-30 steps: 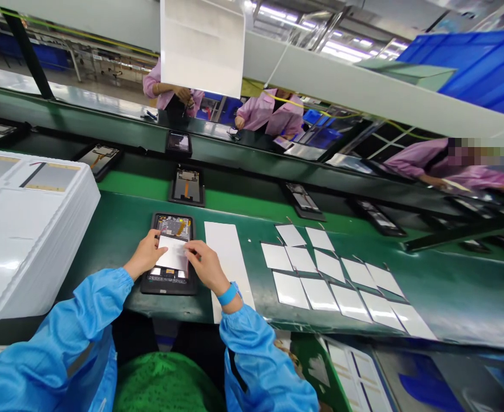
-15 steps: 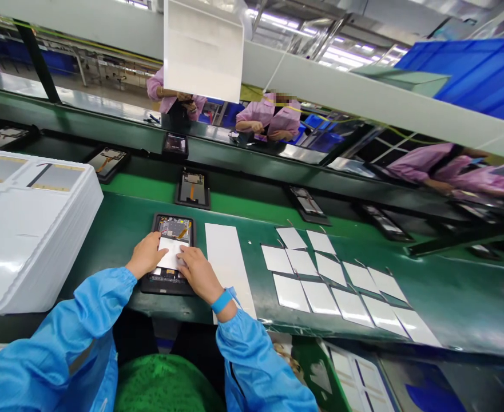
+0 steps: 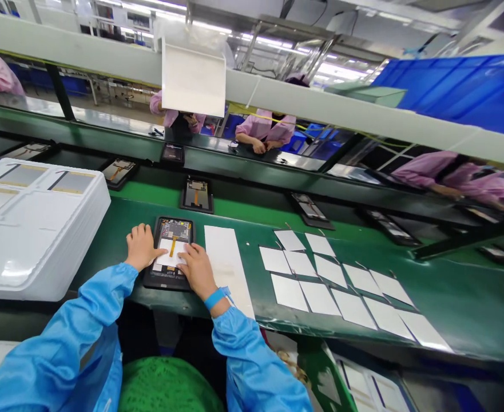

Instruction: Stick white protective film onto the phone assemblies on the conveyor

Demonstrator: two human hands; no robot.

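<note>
On the green conveyor belt, just ahead of the chest, one opened tablet lies flat with one white sheet on it. The left hand lies at the tablet's left edge, fingers spread and released; the right hand rests its slightly curved fingers on the sheet's lower right, not gripping. At 3 o'clock lie one long white strip and twelve white squares; at 9 o'clock, a stack of white trays.
</note>
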